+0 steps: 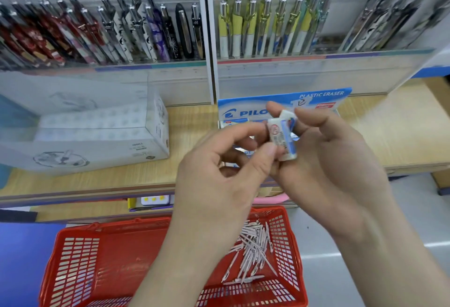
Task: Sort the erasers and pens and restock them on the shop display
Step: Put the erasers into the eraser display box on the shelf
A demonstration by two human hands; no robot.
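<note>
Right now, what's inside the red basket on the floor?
The red basket holds a loose pile of pale pink pens on its right side. The forearms cover the middle, so anything lying there cannot be seen.

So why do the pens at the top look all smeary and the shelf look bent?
Head view: the hanging pens are blurred, likely from camera motion; the wide-angle lens bows the wooden shelf; the hands' erasers look sharper; lighting is soft, with no strong shadows.

Small white erasers (282, 136) in blue-printed sleeves are stacked upright, pinched between both hands. Pale pens (253, 250) lie jumbled in the red basket's (80, 258) right corner.
</note>
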